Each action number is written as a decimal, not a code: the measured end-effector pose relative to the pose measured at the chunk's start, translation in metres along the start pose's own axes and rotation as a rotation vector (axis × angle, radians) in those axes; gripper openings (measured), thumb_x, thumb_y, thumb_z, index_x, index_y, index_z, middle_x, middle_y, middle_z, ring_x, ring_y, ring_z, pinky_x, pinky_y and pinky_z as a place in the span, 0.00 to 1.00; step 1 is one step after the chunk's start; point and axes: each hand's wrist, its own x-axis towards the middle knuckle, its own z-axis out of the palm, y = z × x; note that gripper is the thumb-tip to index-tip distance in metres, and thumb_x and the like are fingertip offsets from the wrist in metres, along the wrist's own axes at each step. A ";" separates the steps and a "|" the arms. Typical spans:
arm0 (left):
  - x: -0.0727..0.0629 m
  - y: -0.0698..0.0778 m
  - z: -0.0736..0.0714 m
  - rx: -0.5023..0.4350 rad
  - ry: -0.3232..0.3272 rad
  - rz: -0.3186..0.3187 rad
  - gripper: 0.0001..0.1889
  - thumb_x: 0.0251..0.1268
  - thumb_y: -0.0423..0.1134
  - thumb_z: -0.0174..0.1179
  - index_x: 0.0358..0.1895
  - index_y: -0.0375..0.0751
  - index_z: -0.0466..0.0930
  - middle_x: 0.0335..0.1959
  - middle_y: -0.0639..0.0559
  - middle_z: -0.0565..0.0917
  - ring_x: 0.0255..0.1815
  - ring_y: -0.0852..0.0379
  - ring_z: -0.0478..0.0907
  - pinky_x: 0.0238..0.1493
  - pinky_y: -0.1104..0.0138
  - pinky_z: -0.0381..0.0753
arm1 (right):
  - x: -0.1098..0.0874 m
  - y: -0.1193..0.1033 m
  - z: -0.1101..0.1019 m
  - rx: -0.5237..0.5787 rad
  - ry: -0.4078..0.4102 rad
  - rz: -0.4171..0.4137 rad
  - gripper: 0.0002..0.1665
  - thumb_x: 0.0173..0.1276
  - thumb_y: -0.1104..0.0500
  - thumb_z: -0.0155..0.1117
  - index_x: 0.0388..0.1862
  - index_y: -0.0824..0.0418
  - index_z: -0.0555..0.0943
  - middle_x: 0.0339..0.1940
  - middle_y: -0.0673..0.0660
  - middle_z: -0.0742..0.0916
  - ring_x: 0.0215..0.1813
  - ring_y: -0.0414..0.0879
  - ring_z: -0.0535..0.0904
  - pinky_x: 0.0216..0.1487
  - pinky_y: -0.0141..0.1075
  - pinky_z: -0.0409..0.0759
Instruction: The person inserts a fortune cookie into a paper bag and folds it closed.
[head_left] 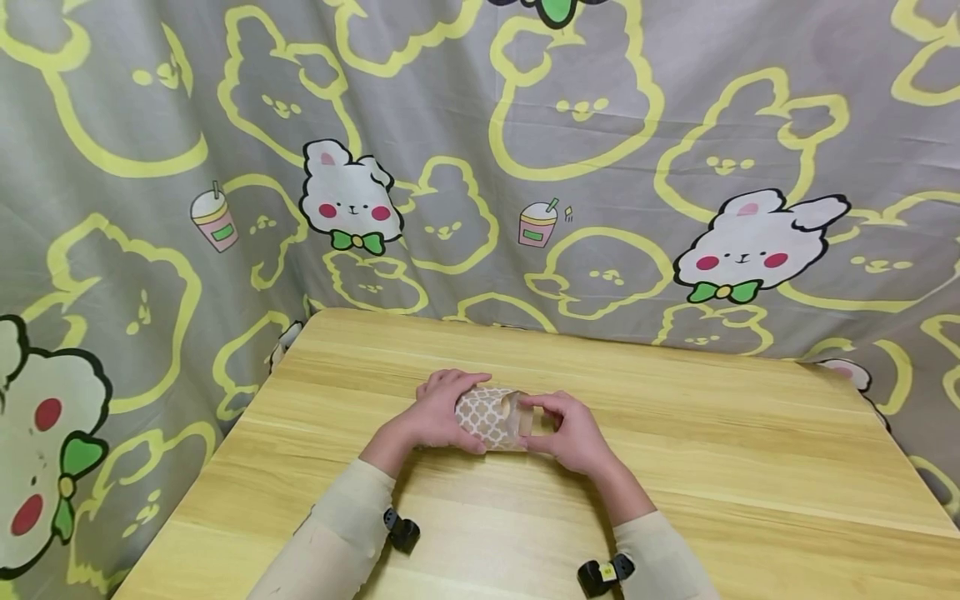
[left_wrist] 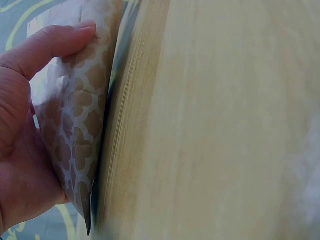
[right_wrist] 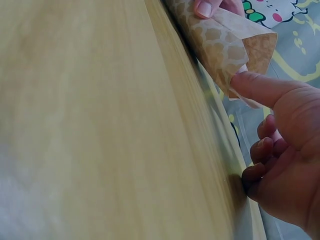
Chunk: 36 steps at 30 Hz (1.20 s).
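Observation:
A small package in brown wrapping paper with a white lattice pattern [head_left: 486,419] lies on the table between the hands. My left hand [head_left: 441,414] grips its left end, thumb along the near side and fingers over the far side. In the left wrist view the thumb lies across the patterned paper [left_wrist: 80,120]. At the package's right end, loose paper [head_left: 526,421] stands out past the body. My right hand [head_left: 576,433] pinches this end, forefinger at the far edge and thumb at the near edge. The right wrist view shows the thumb [right_wrist: 265,89] against the folded paper edge [right_wrist: 260,52]; the other fingers are curled.
The wooden table [head_left: 720,450] reaches out on all sides of the package. A grey curtain with yellow outlines and white rabbits [head_left: 600,167] hangs behind the table and along its left side. Black wrist cameras [head_left: 603,575] sit on both forearms.

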 end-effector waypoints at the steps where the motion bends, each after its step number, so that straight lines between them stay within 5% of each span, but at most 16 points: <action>1: 0.000 0.000 0.000 0.001 0.000 0.000 0.58 0.31 0.54 0.82 0.76 0.56 0.64 0.65 0.52 0.69 0.71 0.45 0.53 0.64 0.44 0.53 | 0.000 0.000 0.000 -0.001 0.001 -0.001 0.32 0.47 0.60 0.86 0.55 0.55 0.87 0.34 0.58 0.79 0.37 0.53 0.70 0.37 0.37 0.70; 21: 0.000 0.002 0.001 0.035 0.001 -0.014 0.58 0.32 0.57 0.82 0.76 0.60 0.63 0.65 0.54 0.70 0.70 0.45 0.55 0.63 0.45 0.53 | 0.002 0.002 0.004 -0.001 0.040 -0.013 0.33 0.46 0.61 0.86 0.56 0.56 0.87 0.31 0.56 0.79 0.35 0.50 0.70 0.35 0.36 0.71; 30: -0.009 0.018 -0.005 0.161 -0.023 -0.105 0.60 0.35 0.77 0.70 0.77 0.57 0.63 0.56 0.48 0.73 0.56 0.44 0.68 0.59 0.46 0.58 | -0.005 -0.006 -0.003 0.070 0.179 0.196 0.23 0.63 0.62 0.74 0.57 0.64 0.83 0.27 0.54 0.75 0.29 0.45 0.69 0.30 0.33 0.69; 36: -0.017 0.026 -0.011 0.194 -0.030 -0.173 0.54 0.45 0.76 0.65 0.76 0.51 0.65 0.59 0.41 0.75 0.57 0.42 0.72 0.57 0.47 0.70 | -0.014 -0.015 -0.007 0.075 0.199 0.336 0.26 0.69 0.57 0.69 0.63 0.64 0.77 0.27 0.55 0.79 0.25 0.45 0.73 0.26 0.34 0.72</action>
